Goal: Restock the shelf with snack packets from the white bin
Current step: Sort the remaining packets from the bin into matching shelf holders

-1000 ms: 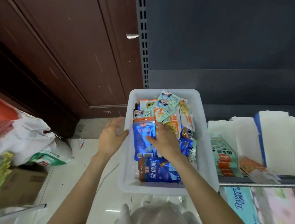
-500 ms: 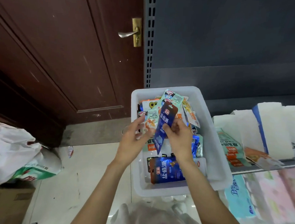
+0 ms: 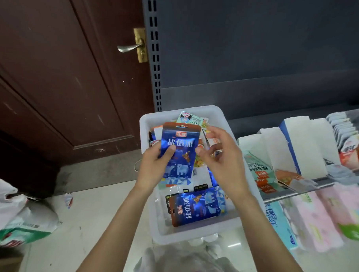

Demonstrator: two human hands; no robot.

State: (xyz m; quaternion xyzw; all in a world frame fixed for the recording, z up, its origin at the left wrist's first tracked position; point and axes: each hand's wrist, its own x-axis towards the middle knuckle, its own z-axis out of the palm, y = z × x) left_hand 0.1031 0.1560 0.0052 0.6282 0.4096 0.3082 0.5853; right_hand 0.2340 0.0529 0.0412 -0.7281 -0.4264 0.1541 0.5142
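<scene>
**A:** Start at the left. What sits there?

**B:** A brown door (image 3: pixel 64 69) with a brass handle (image 3: pixel 135 46), and bags on the floor (image 3: pixel 16 217) below it. None of that belongs to the job, as far as I can judge.

**A:** And the left hand (image 3: pixel 154 165)?

**B:** It grips a blue snack packet (image 3: pixel 179 154), thumb across the front, fingers behind. The packet stands upright with its print facing the person, probably so the label can be read before it goes on the shelf.

**A:** Where is that packet, exactly?

**B:** Lifted above the white bin (image 3: pixel 146 122), clear of the heap inside. A second blue packet (image 3: pixel 198 206) lies flat near the bin's front wall, with mixed packets further back.

**A:** The right hand (image 3: pixel 220 160)?

**B:** Just beside the packet's right edge, fingers loosely curled, holding nothing. Whether a fingertip touches the packet, I cannot tell. It looks placed to steady or take it.

**A:** Further right?

**B:** The shelf (image 3: pixel 295 192), carrying white boxes and other packs. The bin sits right beside it, likely to keep each transfer short.
</scene>
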